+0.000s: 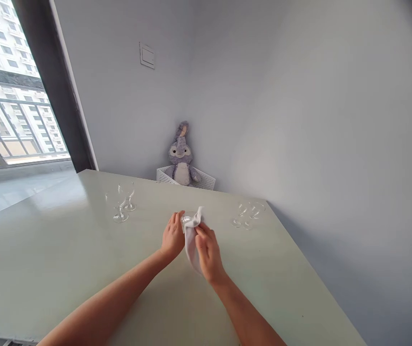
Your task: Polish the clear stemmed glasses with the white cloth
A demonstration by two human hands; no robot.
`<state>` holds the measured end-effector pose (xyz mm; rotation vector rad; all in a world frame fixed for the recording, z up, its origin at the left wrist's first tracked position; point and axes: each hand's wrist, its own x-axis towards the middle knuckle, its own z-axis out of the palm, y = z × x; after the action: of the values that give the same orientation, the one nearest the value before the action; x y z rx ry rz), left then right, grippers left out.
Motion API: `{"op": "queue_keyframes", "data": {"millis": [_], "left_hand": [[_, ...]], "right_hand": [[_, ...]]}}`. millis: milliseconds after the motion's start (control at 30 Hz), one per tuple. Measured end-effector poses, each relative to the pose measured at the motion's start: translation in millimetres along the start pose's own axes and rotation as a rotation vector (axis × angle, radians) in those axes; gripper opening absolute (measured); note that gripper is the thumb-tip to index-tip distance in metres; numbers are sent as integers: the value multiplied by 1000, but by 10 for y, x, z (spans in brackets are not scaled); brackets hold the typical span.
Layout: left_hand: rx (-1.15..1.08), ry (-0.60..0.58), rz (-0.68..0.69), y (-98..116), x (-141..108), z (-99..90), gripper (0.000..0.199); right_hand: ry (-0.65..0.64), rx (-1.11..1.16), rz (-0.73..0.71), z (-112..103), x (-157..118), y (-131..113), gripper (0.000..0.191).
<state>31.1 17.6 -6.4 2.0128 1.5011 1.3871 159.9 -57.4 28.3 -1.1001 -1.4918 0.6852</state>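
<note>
Near the middle of the table, my left hand [173, 235] is closed around a clear drinking glass [187, 219], and its fingers hide part of it. A white cloth [191, 242] is pinched in my right hand [209, 250]. The top of the cloth lies against the glass, while its lower end hangs toward the tabletop. The cloth and both hands cover much of the glass, so I cannot tell its full shape.
Two stemmed glasses [120, 217] stand on the table [65, 259] to the left. More small stemmed glasses [237, 222] are near the right edge. Behind the table, a grey plush toy [182, 170] sits in a white perforated basket [206, 181] by the wall corner.
</note>
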Motion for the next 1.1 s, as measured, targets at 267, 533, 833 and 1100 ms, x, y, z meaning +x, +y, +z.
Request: {"op": "queue_keyframes", "data": {"millis": [267, 533, 833, 1100], "left_hand": [[341, -242, 249, -3, -135, -20, 41], [458, -162, 598, -28, -61, -78, 35], [-45, -1122, 248, 30, 126, -418, 44], [255, -400, 466, 53, -21, -249, 22]], "right_hand": [[-230, 189, 334, 52, 56, 521, 29], [-180, 769, 568, -167, 105, 436, 35], [-627, 378, 448, -498, 89, 197, 22], [-204, 519, 556, -387, 133, 396, 30]]}}
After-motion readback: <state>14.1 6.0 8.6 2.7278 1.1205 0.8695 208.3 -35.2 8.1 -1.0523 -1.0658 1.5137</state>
